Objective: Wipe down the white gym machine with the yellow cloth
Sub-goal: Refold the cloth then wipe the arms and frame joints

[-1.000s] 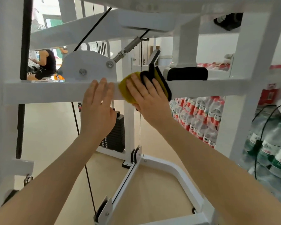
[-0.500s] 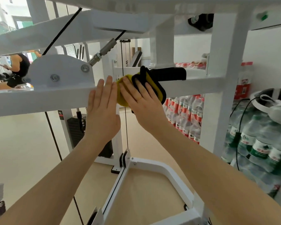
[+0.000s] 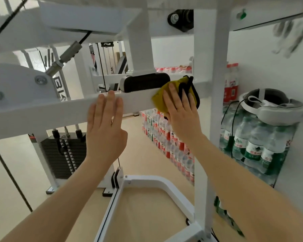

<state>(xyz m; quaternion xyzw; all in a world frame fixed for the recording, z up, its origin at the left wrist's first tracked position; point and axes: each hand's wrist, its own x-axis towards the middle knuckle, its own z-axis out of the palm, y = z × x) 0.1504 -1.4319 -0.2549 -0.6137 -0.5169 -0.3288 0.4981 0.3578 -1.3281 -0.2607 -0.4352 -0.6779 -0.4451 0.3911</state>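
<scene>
Since 1 second ago the right hand (image 3: pixel 180 116) has slid the yellow cloth (image 3: pixel 160 100) rightward along the horizontal white bar (image 3: pixel 59 109), from beside the round bracket plate (image 3: pixel 19 82) to a spot past the black pad (image 3: pixel 145 82), close to the tall white post (image 3: pixel 210 102). Meanwhile the left hand (image 3: pixel 105 130) has stayed flat on the bar, and the 2 hands, nearly touching before, are now clearly apart.

From the head camera, looking up through the white gym machine: the right hand lies with straight fingers spread over the cloth, pressing it flat against the front face of the bar rather than clutching it. Black edging and a black loop on the cloth show just beyond the fingers. The left hand is flat too, fingers together and straight, fingertips resting on the bar's front face below the pad, holding nothing.

Behind the bar hangs a steel cable fitting (image 3: pixel 65 58), and lower down sits a black weight stack (image 3: pixel 65 154). Along the right wall stand shrink-wrapped packs of water bottles (image 3: pixel 252 142), with a white headset (image 3: pixel 273 109) and its black cord resting on top. Pale flooring (image 3: pixel 143 203) shows between the machine's base rails.
</scene>
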